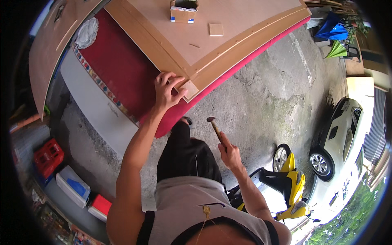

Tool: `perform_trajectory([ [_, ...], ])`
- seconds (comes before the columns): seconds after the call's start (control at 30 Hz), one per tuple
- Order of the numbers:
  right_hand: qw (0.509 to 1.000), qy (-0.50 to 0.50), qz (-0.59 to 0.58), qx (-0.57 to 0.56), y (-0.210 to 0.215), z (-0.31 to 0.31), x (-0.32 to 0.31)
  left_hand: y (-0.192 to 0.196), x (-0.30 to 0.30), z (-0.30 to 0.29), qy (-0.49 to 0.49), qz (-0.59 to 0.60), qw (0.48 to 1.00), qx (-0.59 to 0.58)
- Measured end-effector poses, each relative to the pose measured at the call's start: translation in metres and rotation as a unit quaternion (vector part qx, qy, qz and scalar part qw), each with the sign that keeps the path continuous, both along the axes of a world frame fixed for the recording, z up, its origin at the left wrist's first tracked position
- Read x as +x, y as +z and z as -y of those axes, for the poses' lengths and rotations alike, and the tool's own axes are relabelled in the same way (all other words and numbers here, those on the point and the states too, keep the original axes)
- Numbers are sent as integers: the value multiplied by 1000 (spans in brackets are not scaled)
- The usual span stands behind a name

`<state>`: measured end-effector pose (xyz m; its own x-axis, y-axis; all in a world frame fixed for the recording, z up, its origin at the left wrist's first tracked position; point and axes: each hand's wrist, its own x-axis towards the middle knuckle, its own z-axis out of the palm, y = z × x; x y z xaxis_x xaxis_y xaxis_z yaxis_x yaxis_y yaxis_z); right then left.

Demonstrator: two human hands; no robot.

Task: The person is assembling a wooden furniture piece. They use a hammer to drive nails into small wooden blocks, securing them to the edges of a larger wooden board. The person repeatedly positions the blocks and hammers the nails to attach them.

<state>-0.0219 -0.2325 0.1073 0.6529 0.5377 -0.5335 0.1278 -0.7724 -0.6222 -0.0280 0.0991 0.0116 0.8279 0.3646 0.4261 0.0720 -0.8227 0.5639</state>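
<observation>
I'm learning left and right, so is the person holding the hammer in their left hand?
No, the hammer is in the right hand, while the left hand is at the wooden panel's corner.

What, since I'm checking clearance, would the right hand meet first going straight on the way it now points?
Led by the hammer, the right hand would probably meet the red cloth at the wooden panel's near corner; depth is unclear, so it might pass above.

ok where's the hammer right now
In the head view, the hammer is just right of centre, gripped in the right hand, with the wooden panel's near corner to its upper left.
</observation>
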Motion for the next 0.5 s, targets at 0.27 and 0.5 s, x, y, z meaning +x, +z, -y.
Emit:
perform_trajectory([
  [0.27, 976, 45, 121, 178, -15, -71, 62, -4, -6, 3, 17, -11, 999, -24],
  [0.5, 951, 208, 159, 164, -25, -97, 112, 7, -17, 32, 114, -20, 990, -75],
])
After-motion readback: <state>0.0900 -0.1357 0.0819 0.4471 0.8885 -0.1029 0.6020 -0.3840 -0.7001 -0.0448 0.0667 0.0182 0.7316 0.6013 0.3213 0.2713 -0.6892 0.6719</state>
